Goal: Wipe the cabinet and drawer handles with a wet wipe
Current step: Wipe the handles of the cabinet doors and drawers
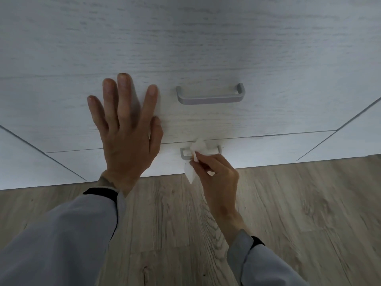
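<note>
grey sleeves point(61, 234) nearest | left hand point(125, 129) flat, splayed on drawer front point(268, 116) | right hand point(216, 174) pinching wet wipe point(190, 172) on lower handle point(183, 154)

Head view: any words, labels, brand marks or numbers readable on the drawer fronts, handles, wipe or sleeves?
None: no text is readable anywhere.
Pale wood-grain drawer fronts: plain.
Upper grey metal bar handle and lower one: unmarked.
White wet wipe in the right hand: blank.
Left hand, grey sleeves: no print.
</note>
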### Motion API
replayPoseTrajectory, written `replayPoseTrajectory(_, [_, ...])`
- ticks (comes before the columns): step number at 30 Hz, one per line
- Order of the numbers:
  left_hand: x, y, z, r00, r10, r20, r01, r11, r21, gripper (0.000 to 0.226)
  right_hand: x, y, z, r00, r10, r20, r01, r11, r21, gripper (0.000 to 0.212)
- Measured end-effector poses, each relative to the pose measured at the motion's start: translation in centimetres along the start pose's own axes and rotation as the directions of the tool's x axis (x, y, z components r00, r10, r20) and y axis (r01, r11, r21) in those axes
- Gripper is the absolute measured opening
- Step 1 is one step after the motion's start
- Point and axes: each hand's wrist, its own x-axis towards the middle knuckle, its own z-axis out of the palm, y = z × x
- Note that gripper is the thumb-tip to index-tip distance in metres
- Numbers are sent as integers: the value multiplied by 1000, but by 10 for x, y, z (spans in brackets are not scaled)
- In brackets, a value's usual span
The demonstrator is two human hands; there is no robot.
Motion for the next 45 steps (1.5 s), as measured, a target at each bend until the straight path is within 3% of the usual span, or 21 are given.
replayPoseTrajectory(4, [1, 0, 1, 1000, 9, -12, -9, 1000, 14, 67, 2, 8, -10, 999, -34, -10, 33, 998, -46, 23])
replayPoseTrajectory(8, [1, -2, -1, 1000, 7, 5, -7, 1000, 13, 66, -4, 6, -3, 998, 26, -55, -26, 1000, 0, 23])
replayPoseTrajectory(16, [1, 1, 0, 1000, 7, -4, -7, 1000, 21, 69, -7, -11, 13, 996, -49, 76, 50, 999, -14, 26])
replayPoseTrajectory(21, [0, -2, 0, 1000, 14, -5, -14, 1000, 19, 68, -5, -7, 6, 1000, -21, -19, 20, 999, -25, 20])
replayPoseTrajectory(25, [0, -1, 0, 1000, 11, 5, -11, 1000, 7, 67, -1, 6, -13, 992, 89, -93, -90, 996, -12, 19])
replayPoseTrajectory(31, [0, -1, -1, 1000, 17, 21, -17, 1000, 5, 71, -2, -4, 2, 993, 102, -57, -99, 994, 54, 21])
replayPoseTrajectory(37, [0, -1, 1, 1000, 14, 5, -14, 1000, 11, 67, 1, -1, -5, 1000, -7, -12, 7, 997, -75, 21])
replayPoseTrajectory(40, [0, -1, 1, 1000, 13, 3, -13, 1000, 6, 66, 3, 11, -26, 994, 27, -108, -41, 991, -131, 19])
replayPoseTrajectory(43, [0, 0, 1, 1000, 9, 3, -9, 1000, 11, 67, 3, 11, -40, 972, 122, -198, -127, 992, -9, 16])
replayPoseTrajectory(45, [0, 1, 1, 1000, 12, -4, -12, 1000, 13, 67, 5, 1, -41, 962, 196, -187, -167, 973, 161, 29])
